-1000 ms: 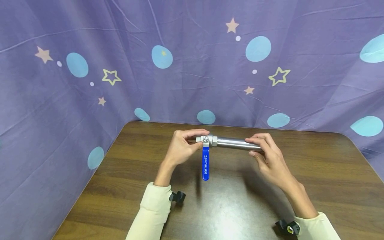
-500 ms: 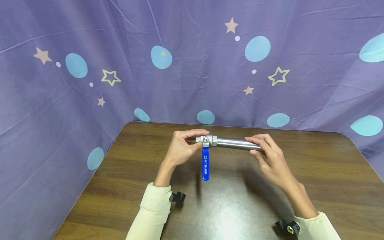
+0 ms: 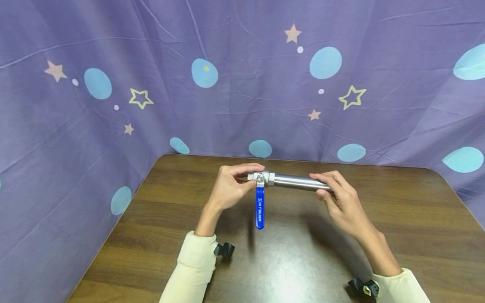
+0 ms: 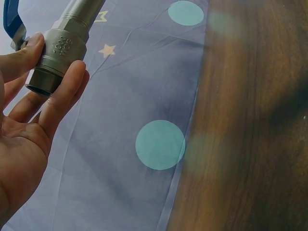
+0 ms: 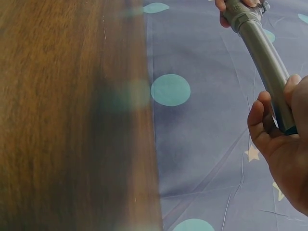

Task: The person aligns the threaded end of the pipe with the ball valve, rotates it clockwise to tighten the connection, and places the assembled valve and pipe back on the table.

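Note:
A steel ball valve [image 3: 267,177] joined to a straight metal pipe [image 3: 295,181] is held level above the table. Its blue lever handle [image 3: 259,208] points toward the person, square to the pipe, with lettering on it. My left hand [image 3: 231,187] pinches the valve body at its left end between thumb and fingers. In the left wrist view the valve's dark open end [image 4: 43,81] faces the palm. My right hand [image 3: 342,202] grips the pipe's right end, thumb on the near side and fingers over the top. The right wrist view shows the pipe [image 5: 267,62] running from valve to palm.
The brown wooden table [image 3: 151,235] lies below both hands, with their shadows on it. A purple curtain [image 3: 242,105] with stars and blue spots hangs behind and at the left. Black wrist mounts [image 3: 224,250] sit at the pale sleeves [image 3: 193,265].
Hardly anything differs. The right thumb has shifted slightly to the right along the pipe; valve, lever and left hand keep their places.

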Action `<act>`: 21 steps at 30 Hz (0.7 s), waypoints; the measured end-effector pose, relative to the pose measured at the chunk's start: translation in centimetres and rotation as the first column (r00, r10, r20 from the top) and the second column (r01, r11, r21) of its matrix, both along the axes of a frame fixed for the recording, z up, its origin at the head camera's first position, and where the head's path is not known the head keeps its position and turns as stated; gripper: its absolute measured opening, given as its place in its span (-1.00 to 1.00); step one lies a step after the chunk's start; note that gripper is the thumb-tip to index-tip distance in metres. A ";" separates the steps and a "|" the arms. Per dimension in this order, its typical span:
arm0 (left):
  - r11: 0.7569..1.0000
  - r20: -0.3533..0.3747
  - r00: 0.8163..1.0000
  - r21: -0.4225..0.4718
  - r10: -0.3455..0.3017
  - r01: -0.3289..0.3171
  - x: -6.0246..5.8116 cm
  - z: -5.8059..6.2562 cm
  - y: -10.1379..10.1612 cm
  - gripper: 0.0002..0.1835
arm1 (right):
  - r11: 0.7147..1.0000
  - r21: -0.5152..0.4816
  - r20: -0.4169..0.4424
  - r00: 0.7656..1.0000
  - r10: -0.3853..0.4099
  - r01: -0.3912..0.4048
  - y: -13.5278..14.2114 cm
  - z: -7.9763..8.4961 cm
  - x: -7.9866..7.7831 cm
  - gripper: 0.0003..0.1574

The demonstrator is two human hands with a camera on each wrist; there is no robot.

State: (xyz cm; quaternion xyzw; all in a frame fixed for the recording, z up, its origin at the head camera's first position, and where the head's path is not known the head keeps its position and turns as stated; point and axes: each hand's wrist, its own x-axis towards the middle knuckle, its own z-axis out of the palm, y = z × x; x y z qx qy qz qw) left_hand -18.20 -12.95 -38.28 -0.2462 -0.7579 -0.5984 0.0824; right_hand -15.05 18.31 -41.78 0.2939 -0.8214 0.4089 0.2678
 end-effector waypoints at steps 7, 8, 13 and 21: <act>1.000 0.003 1.000 0.006 -0.005 0.005 0.1 0.1 0.0 -0.59 | 0.999 0.005 0.014 0.999 0.032 -0.032 0.1 0.0 0.1 -0.29; 1.000 0.002 1.000 0.005 -0.005 0.005 0.2 0.1 0.0 -0.60 | 0.999 0.002 0.018 0.999 0.042 -0.042 0.0 0.0 0.1 -0.26; 1.000 0.002 1.000 0.008 -0.004 0.004 0.1 0.1 0.0 -0.60 | 0.995 -0.025 0.039 0.994 0.102 -0.101 -0.2 -0.1 0.2 -0.17; 1.000 -0.005 1.000 0.004 0.004 -0.004 0.2 0.2 -0.1 -0.61 | 0.986 -0.074 -0.008 0.989 0.147 -0.147 -0.5 -0.1 0.1 -0.23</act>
